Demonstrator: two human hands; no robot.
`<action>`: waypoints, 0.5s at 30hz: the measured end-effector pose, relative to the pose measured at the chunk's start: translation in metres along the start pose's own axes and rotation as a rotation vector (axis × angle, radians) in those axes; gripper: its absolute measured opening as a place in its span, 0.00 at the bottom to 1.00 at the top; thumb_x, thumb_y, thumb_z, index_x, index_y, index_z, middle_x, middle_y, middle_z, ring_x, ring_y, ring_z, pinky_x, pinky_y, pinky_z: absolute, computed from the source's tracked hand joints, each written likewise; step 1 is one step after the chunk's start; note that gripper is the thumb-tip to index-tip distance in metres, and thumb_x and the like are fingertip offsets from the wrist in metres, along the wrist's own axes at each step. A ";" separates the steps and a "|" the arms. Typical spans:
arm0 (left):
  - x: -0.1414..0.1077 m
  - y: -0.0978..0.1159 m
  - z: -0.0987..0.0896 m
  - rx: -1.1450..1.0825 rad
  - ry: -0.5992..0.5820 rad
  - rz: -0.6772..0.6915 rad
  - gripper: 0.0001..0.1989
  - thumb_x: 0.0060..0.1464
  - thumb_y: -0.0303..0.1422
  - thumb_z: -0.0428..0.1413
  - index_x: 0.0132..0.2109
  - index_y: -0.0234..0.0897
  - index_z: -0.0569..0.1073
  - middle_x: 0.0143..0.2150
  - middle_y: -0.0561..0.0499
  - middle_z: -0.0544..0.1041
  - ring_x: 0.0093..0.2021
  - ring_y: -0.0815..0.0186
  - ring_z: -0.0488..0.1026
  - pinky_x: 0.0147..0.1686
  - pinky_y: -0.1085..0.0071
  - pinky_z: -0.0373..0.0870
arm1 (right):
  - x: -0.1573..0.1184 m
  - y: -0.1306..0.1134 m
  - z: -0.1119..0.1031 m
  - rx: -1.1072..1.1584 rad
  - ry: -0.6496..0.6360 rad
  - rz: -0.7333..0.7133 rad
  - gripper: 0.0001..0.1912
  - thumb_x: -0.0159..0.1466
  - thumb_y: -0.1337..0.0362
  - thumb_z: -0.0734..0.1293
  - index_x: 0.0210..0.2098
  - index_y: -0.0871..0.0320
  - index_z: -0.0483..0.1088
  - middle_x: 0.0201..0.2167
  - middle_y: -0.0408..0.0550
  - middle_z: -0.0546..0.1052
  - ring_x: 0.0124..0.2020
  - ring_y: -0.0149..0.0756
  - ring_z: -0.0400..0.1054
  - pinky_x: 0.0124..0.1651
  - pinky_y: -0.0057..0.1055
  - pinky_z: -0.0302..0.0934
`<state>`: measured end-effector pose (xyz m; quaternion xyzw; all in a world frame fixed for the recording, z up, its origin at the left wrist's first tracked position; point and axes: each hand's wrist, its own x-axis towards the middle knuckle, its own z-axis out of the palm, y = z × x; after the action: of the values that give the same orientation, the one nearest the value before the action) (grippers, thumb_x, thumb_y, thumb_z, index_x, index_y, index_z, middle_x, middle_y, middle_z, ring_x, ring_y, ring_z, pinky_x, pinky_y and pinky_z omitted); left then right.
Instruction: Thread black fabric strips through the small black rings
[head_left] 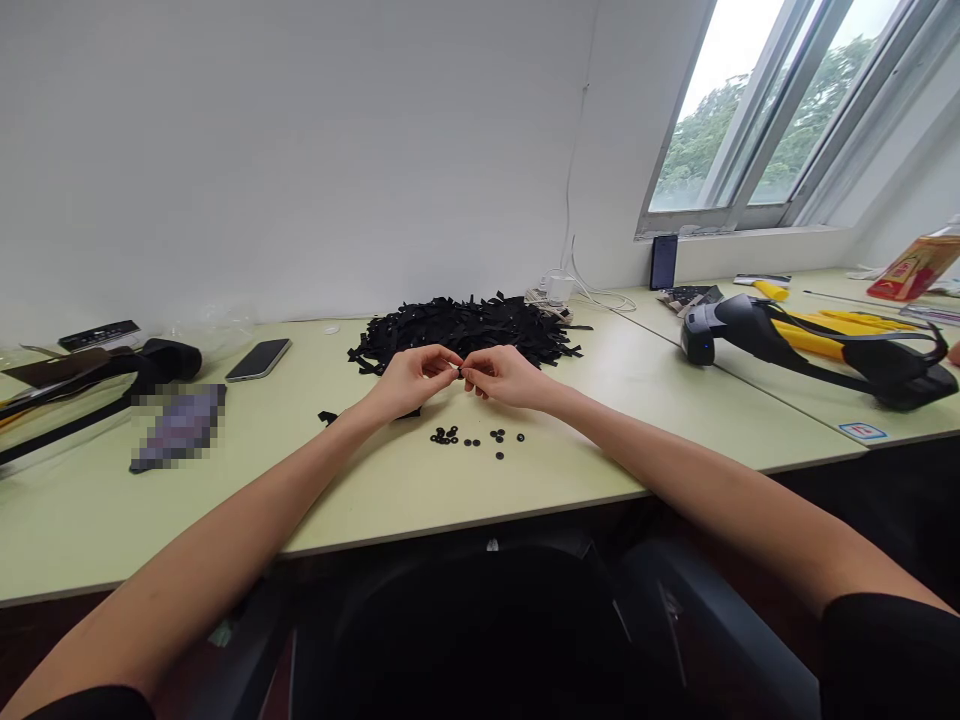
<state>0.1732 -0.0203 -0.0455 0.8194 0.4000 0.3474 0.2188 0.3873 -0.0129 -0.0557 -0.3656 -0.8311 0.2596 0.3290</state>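
While our left hand (409,382) and right hand (504,376) meet, their fingertips pinch a tiny piece (458,369) too small to make out. Small black rings (469,438) lie scattered just below on the pale green desk (315,500), a heap of black strips (465,332) sits just beyond, and a phone (259,360) lies well left.

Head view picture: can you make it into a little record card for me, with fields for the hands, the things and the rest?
Left hand: pinching a tiny piece, too small to tell what it is
Right hand: pinching the same piece
Things: pile of black strips just beyond the hands; small black discs just below them
Rest: smartphone; headset; window
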 end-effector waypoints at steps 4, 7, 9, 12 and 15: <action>0.000 0.002 -0.002 0.058 0.005 -0.029 0.13 0.59 0.42 0.60 0.41 0.38 0.82 0.39 0.48 0.84 0.36 0.63 0.78 0.38 0.69 0.72 | 0.001 0.002 -0.001 -0.001 0.005 -0.009 0.11 0.68 0.63 0.64 0.33 0.59 0.75 0.28 0.46 0.80 0.25 0.29 0.69 0.30 0.28 0.59; 0.000 0.002 -0.004 0.075 -0.026 -0.034 0.15 0.60 0.44 0.59 0.40 0.38 0.82 0.35 0.50 0.83 0.33 0.65 0.75 0.35 0.70 0.68 | 0.001 0.002 -0.001 -0.004 -0.003 -0.007 0.10 0.67 0.63 0.64 0.33 0.59 0.76 0.28 0.46 0.79 0.25 0.29 0.68 0.30 0.28 0.57; 0.000 0.000 -0.005 0.070 -0.052 -0.047 0.16 0.61 0.45 0.58 0.41 0.38 0.83 0.33 0.51 0.82 0.30 0.66 0.72 0.32 0.70 0.65 | 0.001 0.001 0.000 -0.021 0.006 -0.006 0.09 0.66 0.65 0.64 0.33 0.59 0.76 0.27 0.45 0.79 0.25 0.29 0.67 0.30 0.29 0.56; 0.001 -0.002 -0.006 0.089 -0.089 -0.079 0.17 0.61 0.47 0.57 0.40 0.38 0.82 0.32 0.51 0.81 0.29 0.67 0.70 0.30 0.70 0.63 | 0.001 -0.001 0.000 -0.058 0.031 -0.017 0.09 0.65 0.66 0.65 0.32 0.60 0.76 0.26 0.45 0.78 0.26 0.29 0.66 0.31 0.29 0.55; 0.001 -0.005 -0.009 0.199 -0.098 -0.066 0.16 0.61 0.45 0.56 0.38 0.38 0.81 0.34 0.50 0.81 0.31 0.65 0.71 0.31 0.70 0.63 | 0.001 -0.001 -0.001 -0.073 0.058 -0.035 0.09 0.64 0.67 0.64 0.32 0.60 0.77 0.26 0.45 0.77 0.27 0.30 0.66 0.32 0.29 0.54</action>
<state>0.1645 -0.0164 -0.0421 0.8395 0.4481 0.2579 0.1673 0.3872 -0.0123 -0.0542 -0.3701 -0.8363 0.2126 0.3441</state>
